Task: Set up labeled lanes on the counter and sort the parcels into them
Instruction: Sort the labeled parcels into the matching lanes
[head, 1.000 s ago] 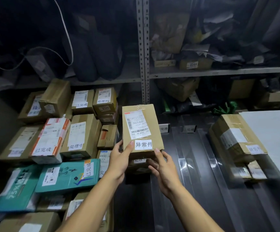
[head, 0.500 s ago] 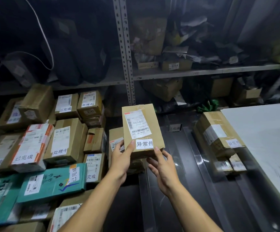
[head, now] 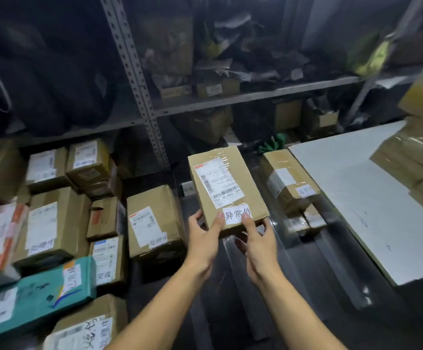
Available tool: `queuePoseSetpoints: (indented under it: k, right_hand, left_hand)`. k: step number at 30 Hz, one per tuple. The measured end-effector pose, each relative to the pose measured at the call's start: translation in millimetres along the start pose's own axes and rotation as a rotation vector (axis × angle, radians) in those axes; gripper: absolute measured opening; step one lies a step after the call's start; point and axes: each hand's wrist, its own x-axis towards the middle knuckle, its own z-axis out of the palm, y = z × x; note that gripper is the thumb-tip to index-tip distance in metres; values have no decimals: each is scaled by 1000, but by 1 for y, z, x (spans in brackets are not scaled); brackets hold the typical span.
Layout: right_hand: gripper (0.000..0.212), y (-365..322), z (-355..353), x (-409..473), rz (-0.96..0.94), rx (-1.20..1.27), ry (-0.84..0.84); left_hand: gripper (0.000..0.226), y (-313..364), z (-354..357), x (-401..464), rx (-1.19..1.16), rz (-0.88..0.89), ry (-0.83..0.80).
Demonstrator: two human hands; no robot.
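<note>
A flat brown cardboard parcel (head: 226,188) with a shipping label and a white tag reading 异常件 is held up over the dark counter (head: 268,299). My left hand (head: 205,238) grips its near left corner, thumb on top. My right hand (head: 258,242) grips its near right edge, thumb on the white tag. A small stack of brown parcels (head: 287,183) with similar white tags lies just to the right. A brown box (head: 154,221) tagged 处理中 sits to the left of the held parcel.
Several labeled boxes and a teal parcel (head: 36,299) crowd the left side. A white board (head: 372,213) lies on the right, with taped packages (head: 412,157) on its far end. Metal shelving (head: 243,97) holding dark bags and boxes stands behind. A small lane tag (head: 187,189) stands at the counter's back.
Both hands carried the parcel rightward over the counter, toward the right-hand stack. My view swung right, so the left pile and the white board now sit further left in view.
</note>
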Motion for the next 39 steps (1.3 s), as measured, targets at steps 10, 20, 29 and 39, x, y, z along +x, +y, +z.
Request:
queuePoseSetpoints:
  k: [10,20,29,39]
  right_hand:
    - [38,-69,-143,19,-177,-5,236]
    - [90,-67,-254,24,-57,3,389]
    - [24,-46,-298,19,113,-28,443]
    - [26,-27,-302,24,235,-74,485]
  left_hand:
    - [51,-44,153,-39,152,-14,-302]
    - [56,-73,208,-55,44,-294,-415]
    - [101,-73,201,-49,-185,-523,-416]
    - [103,-86,196,-43,-121,-534,-428]
